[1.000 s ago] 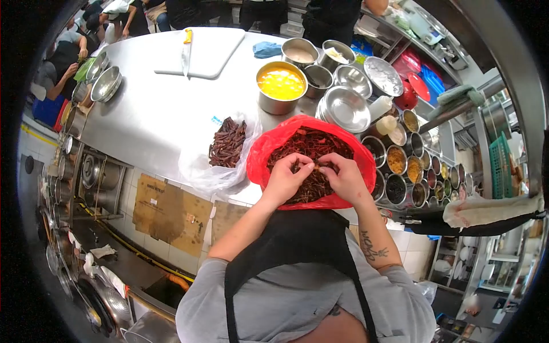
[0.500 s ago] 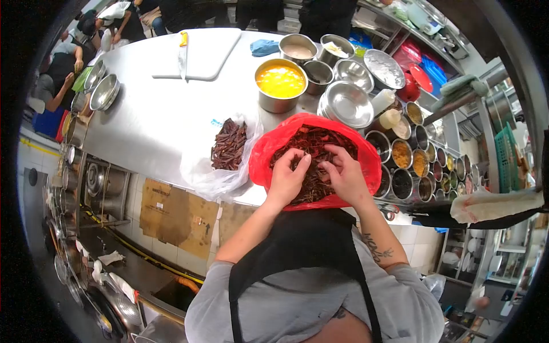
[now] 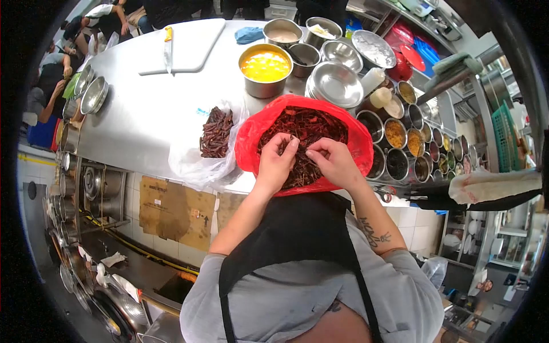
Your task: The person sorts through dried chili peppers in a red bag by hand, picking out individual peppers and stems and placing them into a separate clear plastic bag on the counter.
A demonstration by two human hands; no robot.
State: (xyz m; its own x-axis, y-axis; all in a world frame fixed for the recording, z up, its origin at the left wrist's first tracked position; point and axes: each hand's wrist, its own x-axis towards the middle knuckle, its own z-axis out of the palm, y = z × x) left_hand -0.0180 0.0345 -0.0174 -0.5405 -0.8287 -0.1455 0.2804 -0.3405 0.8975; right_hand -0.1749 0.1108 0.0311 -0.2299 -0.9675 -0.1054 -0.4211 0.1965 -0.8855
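A red plastic bag [image 3: 247,142] lies wide open at the table's near edge, filled with dark red-brown dried pieces [image 3: 311,123] that look like dried chillies. Over its left part, my left hand [image 3: 278,160] is closed, thumb against fingers, on a small dark piece. My right hand [image 3: 330,162] is beside it, thumb and fingertips pressed together; anything in that pinch is too small to make out. Left of the red bag, a clear plastic bag [image 3: 189,163] lies opened under a pile of longer dark dried pieces [image 3: 217,132].
Behind the red bag are a pot of yellow liquid [image 3: 265,66], stacked steel bowls [image 3: 337,83] and more pots. Many seasoning containers [image 3: 396,132] stand at right. A knife [image 3: 168,51] rests on a white board [image 3: 197,43]. Several people [image 3: 54,74] are at the far left.
Both hands have drawn their thumbs and fingers together above the dried pieces; the right hand's fingers were more spread before. The whole view has shifted slightly.
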